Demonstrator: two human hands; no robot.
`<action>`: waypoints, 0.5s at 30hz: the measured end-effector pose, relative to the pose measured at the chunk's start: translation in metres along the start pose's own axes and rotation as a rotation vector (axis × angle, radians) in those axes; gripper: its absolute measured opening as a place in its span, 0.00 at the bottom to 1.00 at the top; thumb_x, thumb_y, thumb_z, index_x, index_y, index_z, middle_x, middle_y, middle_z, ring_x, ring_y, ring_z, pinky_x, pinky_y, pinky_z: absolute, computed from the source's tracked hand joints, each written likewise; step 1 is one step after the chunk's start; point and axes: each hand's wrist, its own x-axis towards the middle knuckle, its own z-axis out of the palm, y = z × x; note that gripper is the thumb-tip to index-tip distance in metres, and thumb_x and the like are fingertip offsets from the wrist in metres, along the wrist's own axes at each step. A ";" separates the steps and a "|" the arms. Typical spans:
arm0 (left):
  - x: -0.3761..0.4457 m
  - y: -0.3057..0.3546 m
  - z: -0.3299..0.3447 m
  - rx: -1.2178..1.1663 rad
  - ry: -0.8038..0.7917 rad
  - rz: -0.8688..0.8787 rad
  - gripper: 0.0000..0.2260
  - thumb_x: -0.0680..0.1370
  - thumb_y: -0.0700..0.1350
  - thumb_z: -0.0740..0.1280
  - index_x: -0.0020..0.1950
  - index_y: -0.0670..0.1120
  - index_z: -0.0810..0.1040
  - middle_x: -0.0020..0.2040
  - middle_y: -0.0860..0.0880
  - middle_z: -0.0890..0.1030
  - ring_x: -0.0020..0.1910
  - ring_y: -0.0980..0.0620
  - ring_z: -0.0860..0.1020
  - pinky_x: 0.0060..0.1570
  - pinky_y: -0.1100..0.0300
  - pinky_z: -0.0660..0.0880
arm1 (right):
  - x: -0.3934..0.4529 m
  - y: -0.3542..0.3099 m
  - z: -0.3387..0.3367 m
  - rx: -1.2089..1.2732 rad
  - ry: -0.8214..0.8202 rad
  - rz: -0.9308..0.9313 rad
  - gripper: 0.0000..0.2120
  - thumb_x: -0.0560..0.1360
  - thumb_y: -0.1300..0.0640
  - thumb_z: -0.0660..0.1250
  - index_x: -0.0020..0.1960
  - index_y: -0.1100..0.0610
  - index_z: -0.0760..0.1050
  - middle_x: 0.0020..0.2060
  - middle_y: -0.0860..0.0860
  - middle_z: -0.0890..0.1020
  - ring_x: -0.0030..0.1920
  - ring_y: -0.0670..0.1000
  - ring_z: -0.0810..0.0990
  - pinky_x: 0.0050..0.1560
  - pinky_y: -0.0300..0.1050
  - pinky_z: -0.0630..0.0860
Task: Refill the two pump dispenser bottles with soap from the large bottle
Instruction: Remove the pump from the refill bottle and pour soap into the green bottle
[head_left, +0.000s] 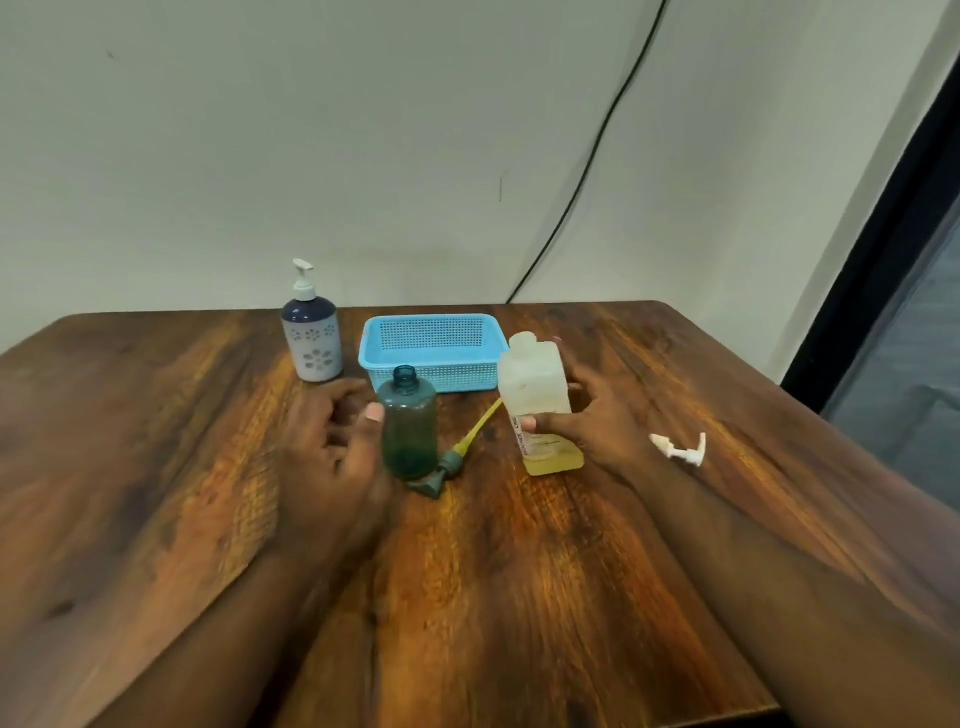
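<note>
A large translucent soap bottle (535, 395) stands upright on the table with a little yellow soap at its bottom and no cap. My right hand (597, 421) grips it from the right, thumb across its front. A teal bottle (409, 421) stands open-necked left of it. Its teal pump with a yellow tube (457, 457) lies on the table beside it. My left hand (332, 441) hovers just left of the teal bottle, fingers loosely curled, thumb tip near its side. A blue-and-white flowered dispenser (311, 338) with its pump on stands at the back left.
A light blue perforated basket (434, 353) sits behind the bottles. A white pump cap (680, 449) lies on the wooden table (519, 597) to the right of my right hand. A black cable runs down the wall behind. A dark window frame borders the right side.
</note>
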 end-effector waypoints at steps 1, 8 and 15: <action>0.003 -0.011 0.002 -0.005 -0.043 -0.074 0.16 0.78 0.50 0.66 0.64 0.53 0.72 0.61 0.49 0.76 0.54 0.55 0.76 0.48 0.61 0.78 | 0.001 -0.006 0.003 -0.087 -0.017 -0.043 0.33 0.64 0.52 0.79 0.63 0.38 0.66 0.49 0.33 0.75 0.47 0.35 0.75 0.40 0.28 0.72; 0.018 -0.052 0.016 -0.117 -0.390 -0.092 0.34 0.70 0.59 0.74 0.69 0.72 0.59 0.71 0.63 0.65 0.69 0.53 0.69 0.61 0.47 0.76 | 0.025 -0.024 0.012 -0.509 -0.153 -0.166 0.47 0.57 0.25 0.69 0.72 0.32 0.55 0.65 0.40 0.73 0.58 0.47 0.76 0.53 0.50 0.79; 0.024 -0.069 0.015 -0.126 -0.397 0.026 0.31 0.73 0.45 0.74 0.73 0.55 0.65 0.69 0.61 0.65 0.67 0.61 0.70 0.55 0.66 0.77 | 0.027 -0.033 0.016 -0.670 -0.267 -0.240 0.47 0.65 0.32 0.70 0.76 0.38 0.49 0.65 0.38 0.68 0.58 0.45 0.72 0.50 0.34 0.73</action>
